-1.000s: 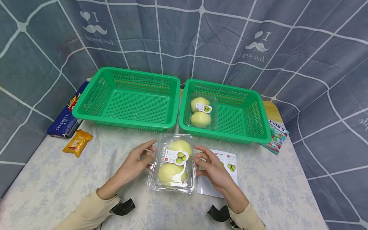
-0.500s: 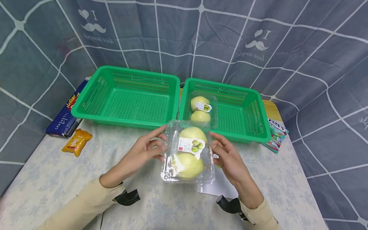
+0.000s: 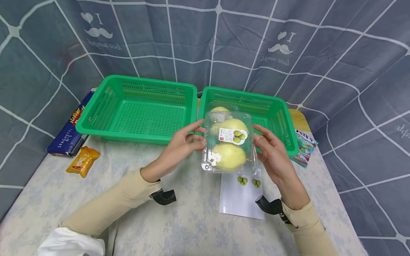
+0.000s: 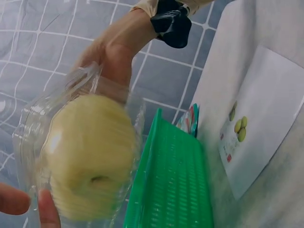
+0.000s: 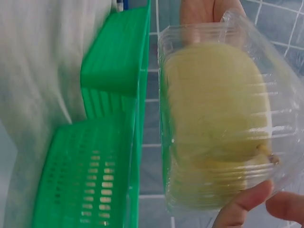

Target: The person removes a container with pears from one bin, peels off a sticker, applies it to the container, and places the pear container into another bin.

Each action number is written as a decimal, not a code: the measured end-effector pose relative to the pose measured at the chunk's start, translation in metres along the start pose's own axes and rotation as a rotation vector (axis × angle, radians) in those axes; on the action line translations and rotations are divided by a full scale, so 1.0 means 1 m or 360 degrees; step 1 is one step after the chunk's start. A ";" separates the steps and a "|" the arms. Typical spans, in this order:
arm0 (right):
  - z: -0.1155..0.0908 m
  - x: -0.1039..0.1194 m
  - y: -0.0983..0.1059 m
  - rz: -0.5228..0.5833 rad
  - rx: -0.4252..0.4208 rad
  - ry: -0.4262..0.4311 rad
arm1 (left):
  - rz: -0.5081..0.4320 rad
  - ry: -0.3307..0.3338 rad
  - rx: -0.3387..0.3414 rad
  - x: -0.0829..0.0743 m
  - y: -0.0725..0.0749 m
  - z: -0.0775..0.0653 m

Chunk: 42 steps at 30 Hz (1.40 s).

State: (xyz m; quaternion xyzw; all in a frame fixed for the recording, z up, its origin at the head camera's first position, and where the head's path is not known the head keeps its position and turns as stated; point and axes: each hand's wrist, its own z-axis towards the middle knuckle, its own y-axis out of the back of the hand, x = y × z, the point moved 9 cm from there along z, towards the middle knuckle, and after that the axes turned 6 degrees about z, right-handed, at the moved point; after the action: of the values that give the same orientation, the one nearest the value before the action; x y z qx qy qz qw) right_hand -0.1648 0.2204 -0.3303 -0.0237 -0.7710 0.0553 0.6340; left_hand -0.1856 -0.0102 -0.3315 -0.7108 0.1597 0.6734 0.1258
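Both hands hold a clear plastic fruit box (image 3: 252, 156) by its opposite sides, raised in front of the right basket. Two yellow pears (image 3: 230, 155) lie inside under a white label (image 3: 226, 135) with green fruit printed on it. The left hand (image 3: 174, 153) pinches the left rim between thumb and fingers, while the right hand (image 3: 277, 160) pinches the right rim. In the left wrist view a pear (image 4: 90, 147) fills the box; the right wrist view shows a pear stem (image 5: 268, 154). A similar pear box (image 3: 219, 108) in the right basket is partly hidden behind the held one.
A right green basket (image 3: 275, 101) and a left green basket (image 3: 137, 138) stand along the back. A label sheet (image 3: 240, 202) lies on the table below the box. A spaghetti box (image 3: 67, 137) and orange packet (image 3: 84, 161) lie left, a snack bag (image 3: 304, 147) right.
Both hands have lifted the pear box off the table and carried it rightward and toward the right basket. More of the label sheet shows now.
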 end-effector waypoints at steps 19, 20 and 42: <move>0.031 0.022 0.052 0.0025 -0.0143 0.0028 | 0.0123 -0.0033 0.0012 -0.009 -0.046 0.068; 0.033 0.021 0.054 0.0040 -0.0157 0.0021 | 0.0137 -0.0021 0.0027 -0.008 -0.050 0.071; 0.071 0.001 0.096 0.0041 -0.0368 -0.0109 | 0.0317 0.0146 0.0096 0.016 -0.081 0.123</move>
State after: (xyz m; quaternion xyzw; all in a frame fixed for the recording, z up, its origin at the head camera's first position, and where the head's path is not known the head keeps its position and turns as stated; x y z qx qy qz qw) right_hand -0.2380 0.3118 -0.3537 -0.1047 -0.7930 -0.0249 0.5997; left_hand -0.2658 0.1116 -0.3583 -0.7173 0.2553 0.6443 0.0721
